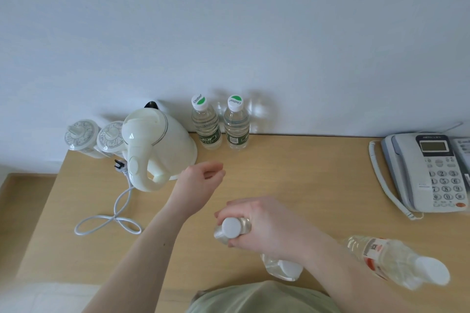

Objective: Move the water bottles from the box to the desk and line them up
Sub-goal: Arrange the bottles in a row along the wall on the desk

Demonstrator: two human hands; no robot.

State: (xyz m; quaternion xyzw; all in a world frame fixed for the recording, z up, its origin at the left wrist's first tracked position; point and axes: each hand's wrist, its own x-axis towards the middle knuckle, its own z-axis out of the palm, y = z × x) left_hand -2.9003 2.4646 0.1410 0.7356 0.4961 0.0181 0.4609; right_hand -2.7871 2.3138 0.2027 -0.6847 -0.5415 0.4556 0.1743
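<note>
Bottles nearest the camera are noted first: one white-capped bottle [284, 268] is largely covered by the right forearm, and another with a red-marked label [396, 262] is seen at the lower right, tilted in the wide-angle view; whether either stands on the desk [305, 173] or is propped elsewhere cannot be told. The box is not in view. A third bottle [232, 229] is gripped by the right hand [264, 226], fingers curled round its shoulder just below the white cap, the cap being left free; the bottle is held upright and seen almost from above, so its base and any contact with the desk are hidden. This grip is judged to suit a vertical set-down. The left hand [203, 175] is held above the desk, farther in, fingers loosely curled and nothing held. Beyond it a white kettle [157, 142] with a looped cord [112, 218] is recorded, and two lidded cups [96, 137] behind. Against the wall two green-capped bottles [220, 122] are set upright, side by side, probably the start of the line. A telephone [429, 173] is cut off at the right edge.
</note>
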